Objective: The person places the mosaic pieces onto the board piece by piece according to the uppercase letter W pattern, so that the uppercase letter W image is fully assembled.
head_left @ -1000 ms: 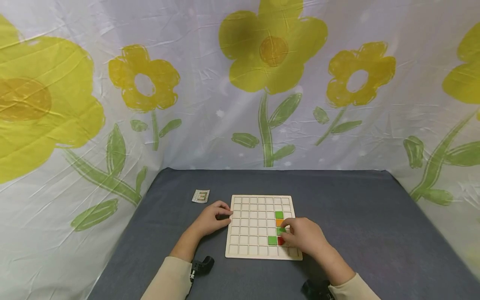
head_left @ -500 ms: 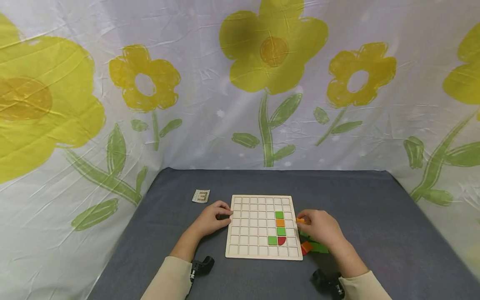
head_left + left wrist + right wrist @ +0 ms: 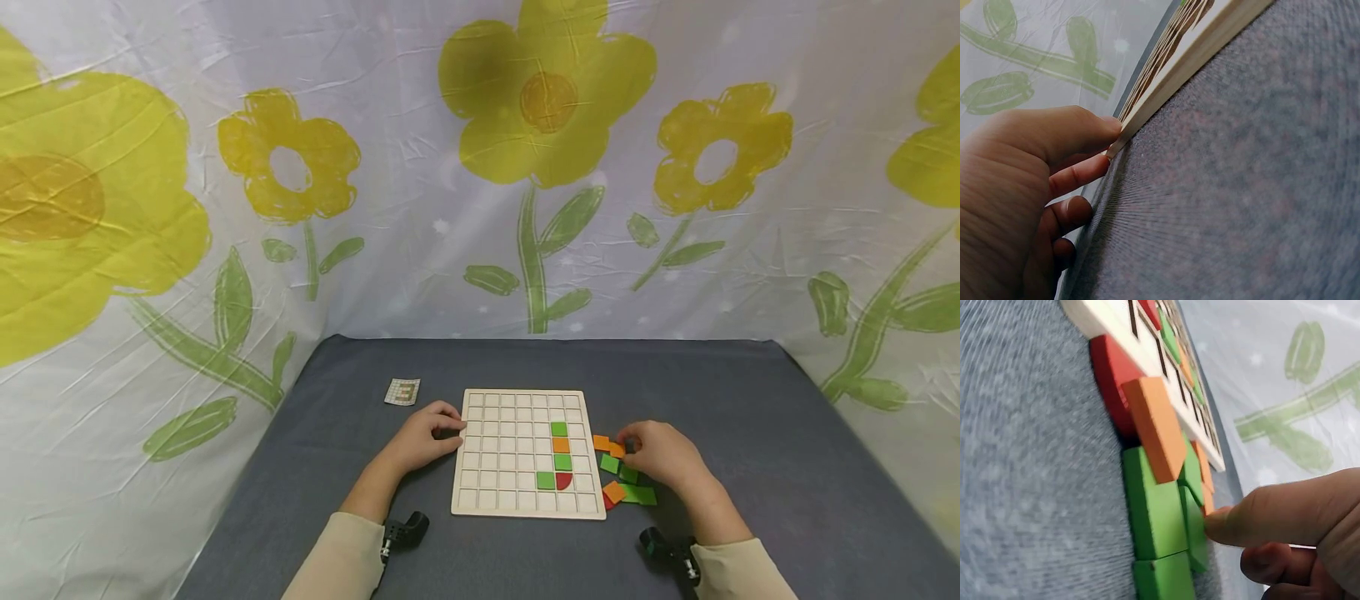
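Observation:
My left hand touches the left edge of a wooden grid board with thumb and finger. The left wrist view shows the thumb against the board's rim. On the board lie several green tiles, an orange tile and a red quarter-round tile. My right hand is at the loose tiles right of the board, its fingertips beside an orange tile. In the right wrist view the thumb meets that cluster; the index fingertip is hidden.
Loose green tiles, an orange tile lying over a red one, and another orange tile are right of the board. A small pattern card lies at the back left on the dark cloth.
My right hand has moved right, off the board, past its right edge to the loose tiles, uncovering several of them. The left hand has stayed at the board's left edge.

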Tool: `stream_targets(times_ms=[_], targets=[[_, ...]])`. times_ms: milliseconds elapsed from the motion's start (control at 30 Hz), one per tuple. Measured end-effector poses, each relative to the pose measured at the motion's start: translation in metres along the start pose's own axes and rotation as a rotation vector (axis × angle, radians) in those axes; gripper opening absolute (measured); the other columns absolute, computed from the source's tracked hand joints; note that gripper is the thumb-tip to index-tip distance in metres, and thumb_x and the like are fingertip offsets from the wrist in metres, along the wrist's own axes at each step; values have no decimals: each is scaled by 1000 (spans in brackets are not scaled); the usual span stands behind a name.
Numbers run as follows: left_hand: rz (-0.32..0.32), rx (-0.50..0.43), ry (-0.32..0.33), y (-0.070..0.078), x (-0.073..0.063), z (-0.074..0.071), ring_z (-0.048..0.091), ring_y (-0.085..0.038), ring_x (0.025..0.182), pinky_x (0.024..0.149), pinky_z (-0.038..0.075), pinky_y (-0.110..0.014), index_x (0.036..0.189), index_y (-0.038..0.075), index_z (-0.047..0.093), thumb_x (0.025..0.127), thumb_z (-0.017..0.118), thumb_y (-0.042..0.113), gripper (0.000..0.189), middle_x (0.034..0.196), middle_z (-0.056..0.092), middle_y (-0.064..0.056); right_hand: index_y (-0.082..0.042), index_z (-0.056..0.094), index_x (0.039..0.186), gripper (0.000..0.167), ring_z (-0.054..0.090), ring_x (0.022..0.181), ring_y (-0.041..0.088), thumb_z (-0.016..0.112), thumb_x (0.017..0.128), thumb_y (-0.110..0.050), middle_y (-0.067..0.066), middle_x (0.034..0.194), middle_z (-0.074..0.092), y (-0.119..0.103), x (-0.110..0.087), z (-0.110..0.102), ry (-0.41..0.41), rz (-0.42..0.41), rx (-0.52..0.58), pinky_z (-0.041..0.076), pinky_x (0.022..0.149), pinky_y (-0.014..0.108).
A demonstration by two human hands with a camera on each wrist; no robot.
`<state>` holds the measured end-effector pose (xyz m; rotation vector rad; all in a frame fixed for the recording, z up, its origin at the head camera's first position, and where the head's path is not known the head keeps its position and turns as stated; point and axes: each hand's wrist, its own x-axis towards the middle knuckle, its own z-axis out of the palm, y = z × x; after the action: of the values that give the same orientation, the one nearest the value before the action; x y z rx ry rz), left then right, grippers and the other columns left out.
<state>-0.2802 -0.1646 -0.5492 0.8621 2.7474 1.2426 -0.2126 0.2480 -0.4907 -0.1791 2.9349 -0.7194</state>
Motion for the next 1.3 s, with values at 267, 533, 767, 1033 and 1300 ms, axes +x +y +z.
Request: stream_targets(times_ms=[267, 533, 767, 1033, 1300], targets=[[11, 3, 0, -1, 1, -1, 58, -15, 95, 84, 50, -37, 117, 8, 78, 93, 78, 13, 25, 117, 61, 2, -5, 77, 109, 24, 45, 58, 17, 76, 85, -9, 1, 67, 51, 7, 5, 3, 3, 10, -9, 33, 56, 33], [35, 10, 6, -3, 0, 0, 58, -16, 95, 84, 51, -38, 117, 7, 78, 93, 77, 13, 25, 116, 61, 0, -5, 78, 110, 26, 47, 61, 18, 74, 85, -10, 1, 70, 53, 9, 6, 0, 14, 17, -40, 35, 56, 34], [15, 7, 5, -3, 1, 1, 58, -14, 94, 84, 51, -36, 116, 8, 79, 92, 78, 13, 25, 116, 61, 2, -3, 77, 112, 29, 49, 66, 20, 73, 84, -9, 2, 79, 58, 1, 1, -8, 63, 22, -45, 36, 58, 36], [20, 6, -1, -2, 1, 1, 57, -13, 93, 83, 50, -35, 116, 8, 79, 93, 78, 13, 24, 117, 61, 2, -6, 77, 114, 29, 63, 89, 25, 76, 85, -10, 7, 105, 69, -19, -8, -15, 107, -13, -7, 51, 66, 42], [20, 9, 1, -2, 0, 0, 57, -13, 90, 81, 50, -35, 116, 7, 79, 92, 78, 13, 25, 116, 61, 2, -4, 75, 118, 31, 54, 66, 18, 75, 87, -7, 7, 100, 72, -43, -15, -20, 144, -38, 100, 39, 53, 33]])
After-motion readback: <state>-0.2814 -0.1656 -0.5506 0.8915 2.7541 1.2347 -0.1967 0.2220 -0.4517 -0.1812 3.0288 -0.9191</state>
